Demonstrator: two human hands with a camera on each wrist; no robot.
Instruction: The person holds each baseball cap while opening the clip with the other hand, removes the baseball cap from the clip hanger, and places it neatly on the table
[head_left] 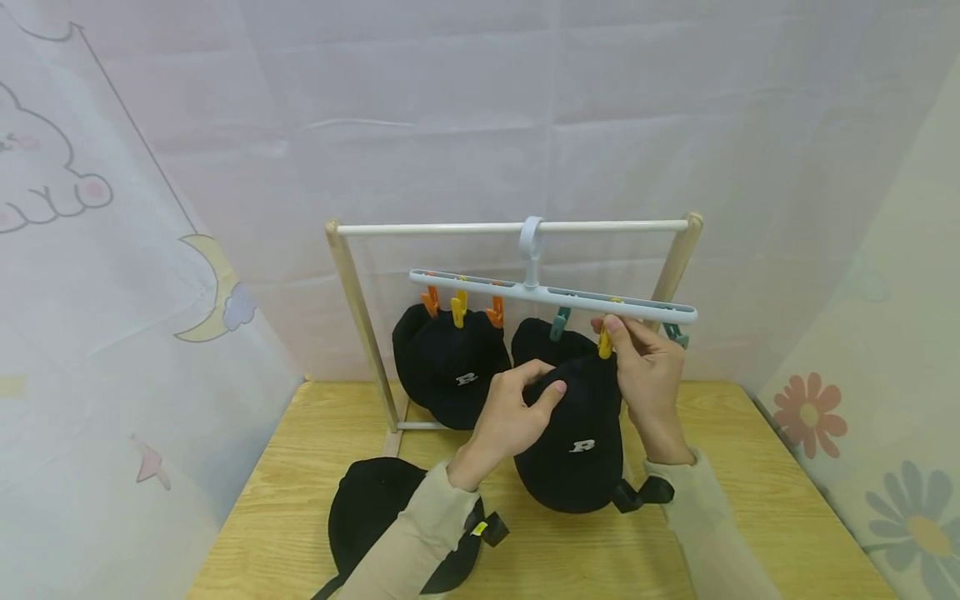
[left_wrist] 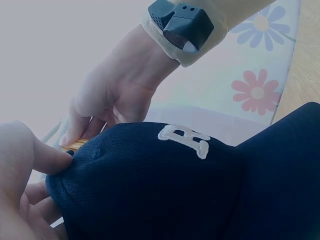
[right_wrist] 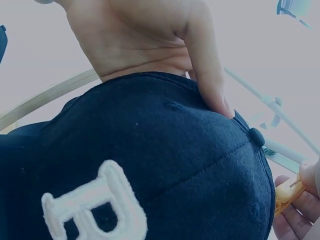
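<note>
A black cap with a white embroidered letter hangs under the right half of a pale clip hanger. My left hand grips its crown from the left, thumb outside and fingers behind the fabric. At the crown's top right, my right hand pinches a yellow clip between thumb and fingers. The clip's tip meets the cap's edge in the left wrist view. A green clip sits over the cap's back part, and another green clip hangs at the hanger's right end.
The hanger hooks over the white bar of a wooden-sided rack. Another black cap hangs at left from orange and yellow clips. A third black cap lies on the wooden table, under my left forearm. A printed cloth stands behind.
</note>
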